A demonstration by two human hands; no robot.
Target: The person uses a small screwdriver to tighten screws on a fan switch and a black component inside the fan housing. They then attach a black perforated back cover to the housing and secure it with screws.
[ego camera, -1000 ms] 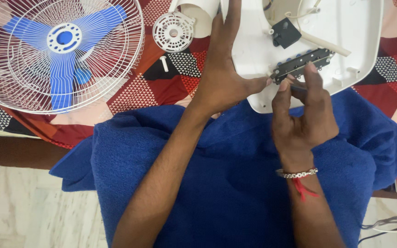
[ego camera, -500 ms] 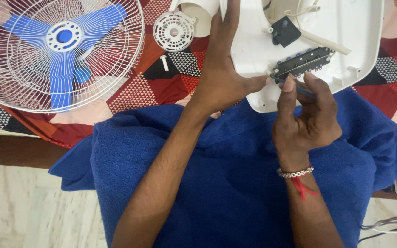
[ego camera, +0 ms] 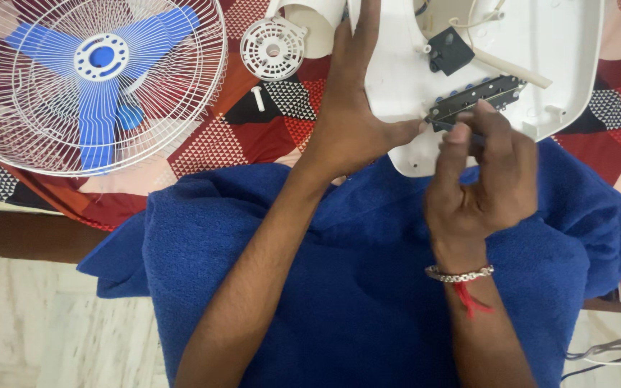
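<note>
We press our left hand (ego camera: 350,118) flat and open on the white fan base (ego camera: 569,65), gripping nothing. Our right hand (ego camera: 483,179) pinches a slim dark tool at the black switch strip (ego camera: 477,99), just above its fingertips. The tool could slip off and scratch the strip if the base shifts on the soft blue towel (ego camera: 353,287). Left of our left hand lie a loose screw (ego camera: 258,98), a round white cap (ego camera: 273,48) and the caged blue fan (ego camera: 95,79); none blocks us.

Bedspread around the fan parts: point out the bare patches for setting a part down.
Free: the patterned bedspread between the fan grille and the left hand, below the small screw; also the blue towel between the forearms. Crowded: the white housing, where the right hand touches the switch strip.
</note>
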